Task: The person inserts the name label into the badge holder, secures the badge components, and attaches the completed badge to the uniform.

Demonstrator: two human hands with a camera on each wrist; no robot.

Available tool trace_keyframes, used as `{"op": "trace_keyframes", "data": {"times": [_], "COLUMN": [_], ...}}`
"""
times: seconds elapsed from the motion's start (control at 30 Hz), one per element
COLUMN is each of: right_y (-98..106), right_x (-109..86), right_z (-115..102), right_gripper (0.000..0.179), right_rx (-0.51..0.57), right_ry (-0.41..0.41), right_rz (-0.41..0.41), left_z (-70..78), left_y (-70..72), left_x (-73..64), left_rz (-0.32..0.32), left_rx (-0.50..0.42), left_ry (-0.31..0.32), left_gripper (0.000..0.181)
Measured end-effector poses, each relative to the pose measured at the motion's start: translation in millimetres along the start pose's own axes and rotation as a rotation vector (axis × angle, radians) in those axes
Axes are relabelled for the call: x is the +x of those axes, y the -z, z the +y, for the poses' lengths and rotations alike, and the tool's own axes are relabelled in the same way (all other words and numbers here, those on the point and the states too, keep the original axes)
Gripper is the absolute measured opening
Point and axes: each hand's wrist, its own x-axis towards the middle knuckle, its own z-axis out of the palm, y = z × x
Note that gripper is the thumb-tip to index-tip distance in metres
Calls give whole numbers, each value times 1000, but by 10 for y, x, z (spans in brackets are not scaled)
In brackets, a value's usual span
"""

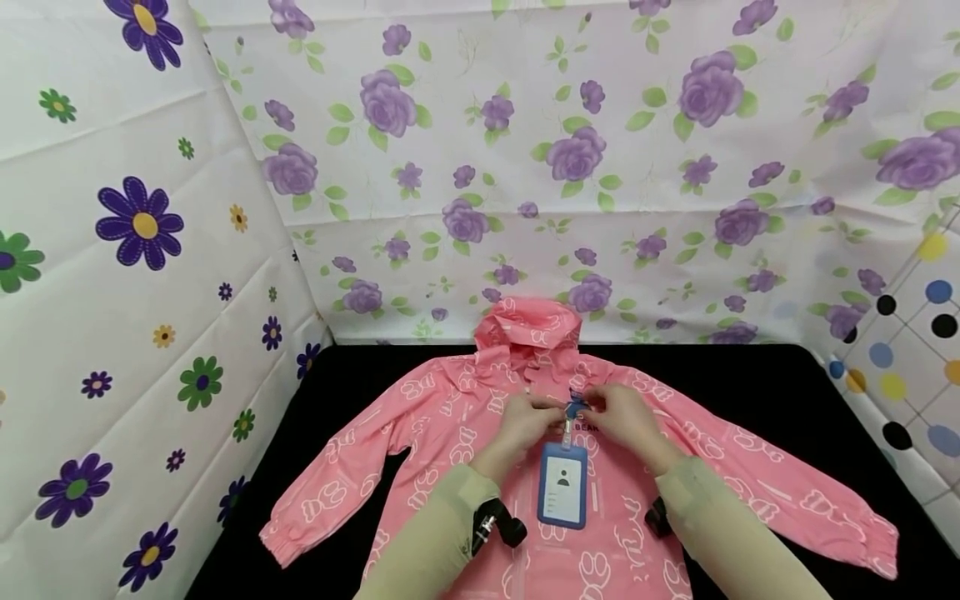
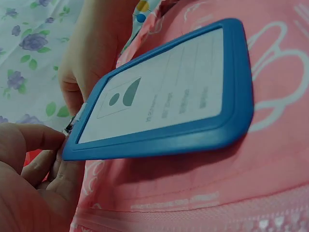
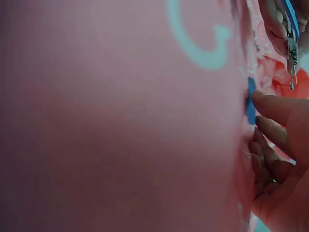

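Observation:
A blue-framed badge holder [image 1: 551, 522] with a white ID card hangs over the chest of a pink hooded jacket [image 1: 442, 475]. My left hand [image 1: 525, 423] pinches the badge holder at its top end, by the strap and metal clip [image 3: 292, 55]. In the left wrist view the badge holder [image 2: 193, 143] stands slightly off the fabric, tilted. My right hand [image 1: 624, 414] pinches the jacket's chest at a blue printed patch [image 3: 251, 101], close beside the clip. Part of the clip is hidden behind the left fingers in the left wrist view.
The jacket lies spread on a black table [image 1: 360, 375], sleeves out to both sides and hood at the back. A floral cloth wall [image 1: 465, 167] stands behind the table, with patterned cloths at left and right. Part of a zipper [image 2: 270, 222] runs beside the badge.

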Motion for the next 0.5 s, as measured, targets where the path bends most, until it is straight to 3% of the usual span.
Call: {"op": "trace_keyframes", "data": {"times": [0.3, 0.5], "right_y": [-45, -42], "right_x": [22, 8], "right_z": [88, 112], "right_gripper": [12, 10], "right_rx": [20, 43], "right_ry": [25, 18], "right_rz": [1, 9], "left_z": [-124, -159], "left_y": [-75, -126], "left_x": [75, 101], "left_rz": [25, 63], "left_rx": [-70, -47], "left_ry": [58, 80], "left_gripper": [17, 15]}}
